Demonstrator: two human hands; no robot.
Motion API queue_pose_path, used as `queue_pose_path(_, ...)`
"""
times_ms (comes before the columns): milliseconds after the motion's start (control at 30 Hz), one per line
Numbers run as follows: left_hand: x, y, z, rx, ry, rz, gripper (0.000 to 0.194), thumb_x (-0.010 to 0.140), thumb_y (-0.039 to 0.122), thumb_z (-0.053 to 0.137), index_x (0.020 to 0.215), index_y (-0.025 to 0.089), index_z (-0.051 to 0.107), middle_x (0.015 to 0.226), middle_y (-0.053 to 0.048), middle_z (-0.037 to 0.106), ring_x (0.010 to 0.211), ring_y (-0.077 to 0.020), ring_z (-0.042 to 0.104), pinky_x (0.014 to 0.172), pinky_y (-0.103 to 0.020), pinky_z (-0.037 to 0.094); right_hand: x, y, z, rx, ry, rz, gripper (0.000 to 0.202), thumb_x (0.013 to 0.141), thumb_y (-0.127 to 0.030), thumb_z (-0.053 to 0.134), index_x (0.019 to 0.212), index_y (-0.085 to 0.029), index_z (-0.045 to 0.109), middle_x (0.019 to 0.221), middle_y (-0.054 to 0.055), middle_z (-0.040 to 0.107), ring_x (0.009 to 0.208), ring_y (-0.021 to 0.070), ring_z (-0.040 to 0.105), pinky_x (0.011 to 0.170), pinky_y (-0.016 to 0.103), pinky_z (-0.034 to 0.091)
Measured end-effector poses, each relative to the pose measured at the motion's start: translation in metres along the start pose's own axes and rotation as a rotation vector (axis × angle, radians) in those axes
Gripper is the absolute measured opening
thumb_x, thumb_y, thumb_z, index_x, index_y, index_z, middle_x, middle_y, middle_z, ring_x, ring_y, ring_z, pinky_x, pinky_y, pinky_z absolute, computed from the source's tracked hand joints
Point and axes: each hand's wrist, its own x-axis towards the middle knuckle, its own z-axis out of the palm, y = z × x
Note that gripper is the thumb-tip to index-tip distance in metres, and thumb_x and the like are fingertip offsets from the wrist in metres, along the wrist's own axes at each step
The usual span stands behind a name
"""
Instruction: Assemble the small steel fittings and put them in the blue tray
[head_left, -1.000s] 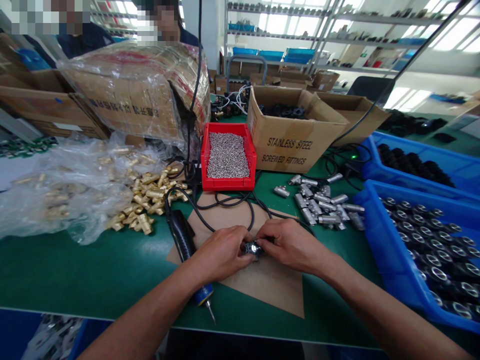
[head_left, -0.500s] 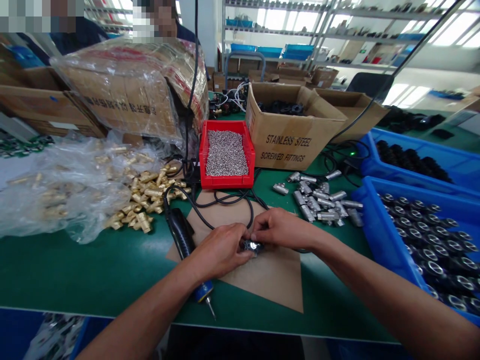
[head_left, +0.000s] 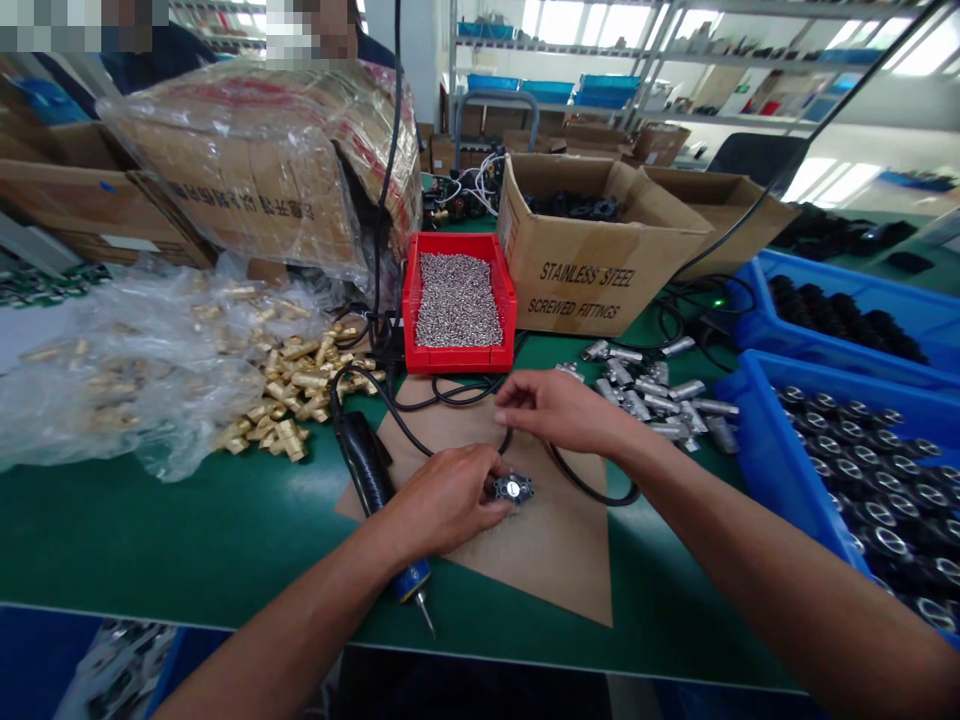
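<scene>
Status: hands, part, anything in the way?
Left hand holding small metallic part over brown sheet. Right hand hovering, apart from part. Black cable loops nearby; electric screwdriver lies left.

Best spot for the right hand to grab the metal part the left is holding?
Probably the right-hand edge of the metal part, coming from the person's right with a side pinch. The left hand grips its opposite end, leaving that edge exposed. Its bright round face points up, so a side grip should leave it uncovered. Underside contact isn't visible.
</scene>
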Motion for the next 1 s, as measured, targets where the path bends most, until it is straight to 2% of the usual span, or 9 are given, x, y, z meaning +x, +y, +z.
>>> queue_pose_path(67,0.000,0.001,0.000,0.001,0.002,-0.005,0.019,0.077,0.028,0.065,0.095,0.020,0.060,0.082,-0.001,0.065,0.071,-0.0171,0.060,0.061,-0.025,0.043,0.028,-0.015,-0.003,-0.279,0.226,-0.102,0.017,0.087,-0.024,0.059,0.100,-0.017,0.067,0.100,0.009,0.069,0.093,0.0216,0.063,0.080,0.033,0.048)
queue_pose_path(100,0.000,0.001,0.000,0.001,0.001,-0.006,0.019,0.078,0.028,0.065,0.094,0.020,0.060,0.083,-0.001,0.065,0.071,-0.0168,0.060,0.062,-0.025,0.042,0.043,-0.022,-0.003,-0.384,0.288,-0.137,0.020,0.089,-0.023,0.056,0.105,-0.016,0.066,0.106,0.011,0.068,0.099,0.0244,0.062,0.084,0.036,0.048)
queue_pose_path(167,0.000,0.001,0.001,0.001,-0.003,-0.011,0.017,0.079,0.028,0.064,0.094,0.020,0.060,0.083,-0.001,0.065,0.071,-0.0160,0.060,0.062,-0.025,0.042,0.075,-0.033,-0.002,-0.520,0.315,-0.169,0.025,0.092,-0.020,0.050,0.111,-0.012,0.064,0.113,0.016,0.065,0.108,0.0286,0.059,0.087,0.040,0.048)
queue_pose_path(233,0.002,0.000,0.002,0.000,-0.015,-0.017,0.018,0.079,0.029,0.064,0.095,0.020,0.060,0.080,0.000,0.065,0.069,-0.0156,0.060,0.062,-0.026,0.042,0.102,-0.037,-0.002,-0.587,0.272,-0.125,0.027,0.092,-0.017,0.048,0.112,-0.007,0.063,0.116,0.021,0.063,0.111,0.0312,0.058,0.087,0.043,0.049)
queue_pose_path(333,0.005,-0.002,0.004,-0.003,-0.023,-0.028,0.020,0.079,0.029,0.064,0.096,0.020,0.060,0.078,0.001,0.065,0.067,-0.0155,0.060,0.061,-0.026,0.042,0.127,-0.037,-0.007,-0.602,0.244,-0.067,0.028,0.092,-0.012,0.046,0.111,-0.003,0.065,0.114,0.023,0.065,0.106,0.0296,0.062,0.087,0.044,0.050)
queue_pose_path(467,0.005,-0.003,0.005,-0.005,-0.033,-0.029,0.019,0.079,0.027,0.064,0.096,0.020,0.060,0.080,0.000,0.065,0.068,-0.0152,0.060,0.062,-0.026,0.043,0.133,-0.036,-0.013,-0.609,0.239,-0.062,0.028,0.091,-0.009,0.048,0.111,0.000,0.064,0.108,0.024,0.068,0.103,0.0275,0.064,0.089,0.042,0.050)
queue_pose_path(733,0.006,-0.004,0.007,0.018,-0.040,-0.041,0.020,0.079,0.029,0.062,0.097,0.021,0.060,0.079,0.001,0.066,0.069,-0.0165,0.061,0.063,-0.027,0.042,0.127,-0.041,-0.020,-0.618,0.251,-0.092,0.026,0.092,-0.010,0.047,0.109,-0.001,0.065,0.112,0.026,0.067,0.106,0.0296,0.064,0.091,0.043,0.049)
queue_pose_path(900,0.007,0.001,0.005,0.041,-0.078,-0.061,0.019,0.082,0.032,0.059,0.098,0.022,0.059,0.088,-0.001,0.069,0.078,-0.0194,0.064,0.068,-0.028,0.044,0.126,-0.044,-0.026,-0.610,0.283,-0.092,0.028,0.094,-0.010,0.041,0.114,-0.007,0.060,0.115,0.019,0.067,0.105,0.0264,0.063,0.087,0.039,0.049)
queue_pose_path(1000,0.007,0.007,0.002,0.075,-0.108,-0.080,0.021,0.082,0.034,0.057,0.099,0.022,0.059,0.090,-0.002,0.070,0.083,-0.0214,0.065,0.069,-0.029,0.044,0.122,-0.042,-0.030,-0.506,0.337,-0.121,0.025,0.091,-0.015,0.047,0.113,-0.010,0.058,0.108,0.014,0.070,0.098,0.0239,0.064,0.081,0.033,0.048)
